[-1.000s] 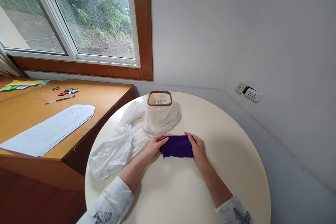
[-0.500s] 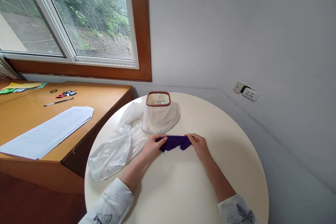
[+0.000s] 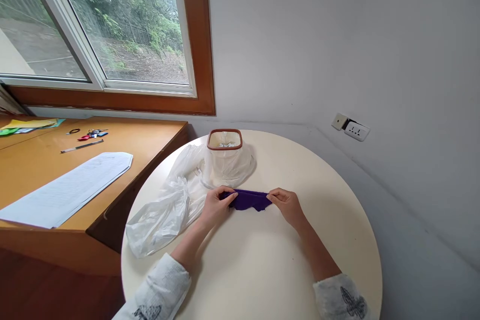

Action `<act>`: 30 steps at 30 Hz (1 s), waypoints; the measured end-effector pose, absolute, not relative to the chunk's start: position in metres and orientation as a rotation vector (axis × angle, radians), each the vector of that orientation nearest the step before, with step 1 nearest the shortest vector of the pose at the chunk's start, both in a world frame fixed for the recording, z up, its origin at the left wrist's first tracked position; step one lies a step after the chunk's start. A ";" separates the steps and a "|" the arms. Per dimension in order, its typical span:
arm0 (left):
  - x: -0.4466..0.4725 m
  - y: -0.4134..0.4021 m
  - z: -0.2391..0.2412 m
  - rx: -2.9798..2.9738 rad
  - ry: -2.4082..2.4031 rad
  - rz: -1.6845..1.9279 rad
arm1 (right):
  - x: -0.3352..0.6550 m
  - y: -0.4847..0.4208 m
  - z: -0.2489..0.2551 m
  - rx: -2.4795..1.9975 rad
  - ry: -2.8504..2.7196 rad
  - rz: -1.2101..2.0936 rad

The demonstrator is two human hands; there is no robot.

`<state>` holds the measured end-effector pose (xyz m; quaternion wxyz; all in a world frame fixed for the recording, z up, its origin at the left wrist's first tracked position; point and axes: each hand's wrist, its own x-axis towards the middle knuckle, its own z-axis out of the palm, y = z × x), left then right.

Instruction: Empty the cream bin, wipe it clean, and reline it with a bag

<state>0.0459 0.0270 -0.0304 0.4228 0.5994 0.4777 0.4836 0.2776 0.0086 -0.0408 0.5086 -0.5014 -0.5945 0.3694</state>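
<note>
A small purple cloth [image 3: 248, 199] lies on the round cream table [image 3: 262, 270], folded into a narrow strip. My left hand [image 3: 216, 206] pinches its left end with fingers closed. At the strip's right end, my right hand [image 3: 288, 205] pinches the cloth in the same way. Both hands rest on the tabletop just in front of a small bin.
A small brown-rimmed bin [image 3: 225, 152] lined with a clear plastic bag stands behind the cloth. A loose plastic bag [image 3: 165, 210] spreads to the left. A wooden desk [image 3: 45, 170] with papers [image 3: 71, 185], a pen and keys adjoins the table. Wall sockets [image 3: 356, 130] sit at the right.
Both hands have folded the cloth's near edge away from me, so the flat rectangle has become a narrow strip. The hands moved slightly toward the bin.
</note>
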 end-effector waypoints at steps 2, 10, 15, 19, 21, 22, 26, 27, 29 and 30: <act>0.045 0.027 -0.030 1.552 1.196 1.225 | 0.278 0.007 -0.038 -1.214 -1.449 0.833; 0.042 0.023 -0.019 1.771 1.165 1.354 | 0.277 0.004 -0.026 -1.175 -1.687 0.235; 0.043 0.022 -0.018 1.801 1.149 1.356 | 0.279 0.002 -0.024 -1.227 -1.706 0.141; 0.043 0.024 -0.022 1.729 1.152 1.352 | 0.280 0.002 -0.025 -1.209 -1.750 0.043; 0.043 0.025 -0.024 1.706 1.156 1.351 | 0.280 0.003 -0.025 -1.184 -1.772 -0.022; 0.042 0.025 -0.025 1.692 1.159 1.352 | 0.280 0.003 -0.026 -1.174 -1.776 -0.042; 0.042 0.027 -0.028 1.633 1.168 1.356 | 0.277 0.002 -0.027 -1.180 -1.734 0.035; 0.042 0.027 -0.028 1.611 1.169 1.359 | 0.276 0.001 -0.028 -1.193 -1.696 0.093; 0.043 0.028 -0.028 1.559 1.167 1.366 | 0.274 0.001 -0.029 -1.225 -1.595 0.251; 0.044 0.028 -0.028 1.529 1.163 1.369 | 0.273 0.001 -0.030 -1.239 -1.534 0.346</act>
